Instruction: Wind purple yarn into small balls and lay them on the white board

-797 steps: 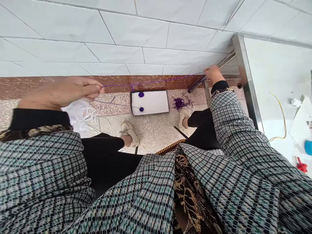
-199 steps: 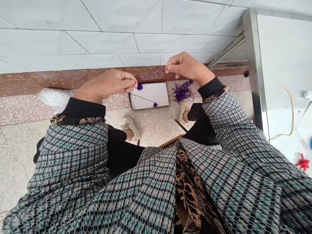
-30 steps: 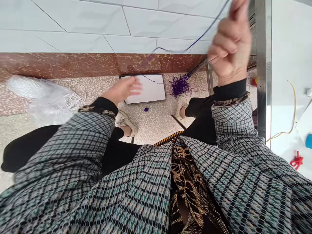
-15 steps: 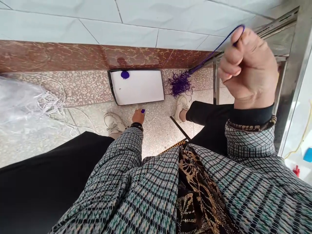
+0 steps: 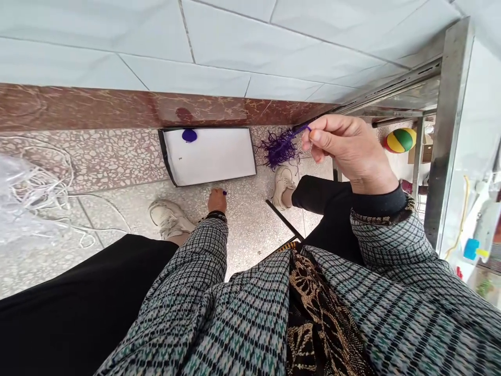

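Note:
My left hand point(image 5: 217, 200) reaches down to the speckled floor and its fingers close on a small purple ball point(image 5: 224, 192) just in front of the white tray. My right hand point(image 5: 346, 149) is held up at knee height, thumb and forefinger pinched on a purple cord point(image 5: 300, 129) that runs down to a tangle of purple cord point(image 5: 277, 149) on the floor. The white tray point(image 5: 219, 156) lies against the red skirting, and another purple ball point(image 5: 189, 135) rests in its far left corner.
A heap of white cord in clear plastic point(image 5: 27, 193) lies on the floor at the left. A steel table leg point(image 5: 444, 136) stands at the right, with a striped ball point(image 5: 399, 139) under the table. My shoes point(image 5: 168, 219) flank the tray.
My right hand has come down from head height to knee height, still pinching the purple cord. My left hand stays at the floor on the small purple ball. The view has tilted down.

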The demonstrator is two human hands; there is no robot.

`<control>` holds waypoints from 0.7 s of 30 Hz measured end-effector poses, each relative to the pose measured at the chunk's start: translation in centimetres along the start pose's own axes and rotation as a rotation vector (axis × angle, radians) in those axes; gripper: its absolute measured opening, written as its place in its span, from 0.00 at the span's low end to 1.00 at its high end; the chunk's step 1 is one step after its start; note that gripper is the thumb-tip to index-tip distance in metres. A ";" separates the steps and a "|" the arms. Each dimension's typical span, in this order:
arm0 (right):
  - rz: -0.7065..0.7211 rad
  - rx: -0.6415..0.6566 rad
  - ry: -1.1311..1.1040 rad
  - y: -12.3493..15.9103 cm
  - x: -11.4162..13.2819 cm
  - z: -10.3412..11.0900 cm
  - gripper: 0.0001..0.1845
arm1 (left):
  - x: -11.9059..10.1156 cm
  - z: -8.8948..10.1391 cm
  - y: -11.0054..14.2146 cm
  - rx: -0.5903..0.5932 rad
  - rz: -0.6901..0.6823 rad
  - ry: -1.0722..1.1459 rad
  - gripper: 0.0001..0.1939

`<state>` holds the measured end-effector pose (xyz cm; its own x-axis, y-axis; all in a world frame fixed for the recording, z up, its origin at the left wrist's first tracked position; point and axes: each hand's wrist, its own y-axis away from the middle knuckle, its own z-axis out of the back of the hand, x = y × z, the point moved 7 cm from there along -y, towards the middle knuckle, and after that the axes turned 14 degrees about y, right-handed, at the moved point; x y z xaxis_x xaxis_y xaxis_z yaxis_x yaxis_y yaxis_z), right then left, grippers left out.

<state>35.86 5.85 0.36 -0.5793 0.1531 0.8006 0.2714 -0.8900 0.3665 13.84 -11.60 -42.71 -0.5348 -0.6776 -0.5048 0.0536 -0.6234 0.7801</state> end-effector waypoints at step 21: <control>0.013 -0.110 0.744 -5.8 -1.4 -2.2 0.09 | -16.8 12.2 3.1 0.029 -0.388 0.546 0.10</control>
<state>33.37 9.81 -3.91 -0.9537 -0.1540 0.2582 0.2260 -0.9336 0.2781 12.70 2.57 -27.27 -0.0065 -0.5116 -0.8592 -0.0830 -0.8560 0.5103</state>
